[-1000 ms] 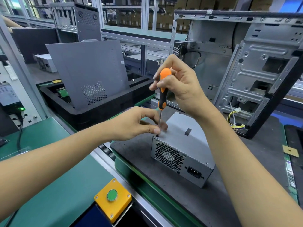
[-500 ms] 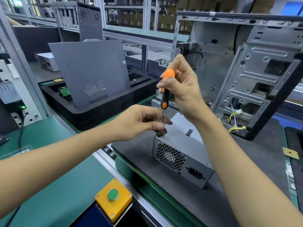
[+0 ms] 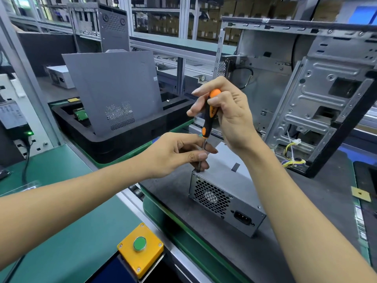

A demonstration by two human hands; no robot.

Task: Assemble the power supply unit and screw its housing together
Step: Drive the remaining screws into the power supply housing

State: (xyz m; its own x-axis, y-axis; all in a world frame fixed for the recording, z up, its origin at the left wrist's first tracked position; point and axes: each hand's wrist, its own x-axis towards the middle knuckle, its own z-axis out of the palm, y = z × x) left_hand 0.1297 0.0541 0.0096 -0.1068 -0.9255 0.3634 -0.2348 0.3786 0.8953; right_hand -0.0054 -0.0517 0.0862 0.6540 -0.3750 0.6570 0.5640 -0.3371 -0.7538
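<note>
The power supply [image 3: 226, 186] is matt grey sheet metal with a perforated grille. The screwdriver [image 3: 208, 121] has a glossy orange-and-black plastic handle and bright metal shaft. The mat [image 3: 306, 201] under it looks dull, dark and slightly rough.

Open computer case [image 3: 318, 94] behind, right.
</note>
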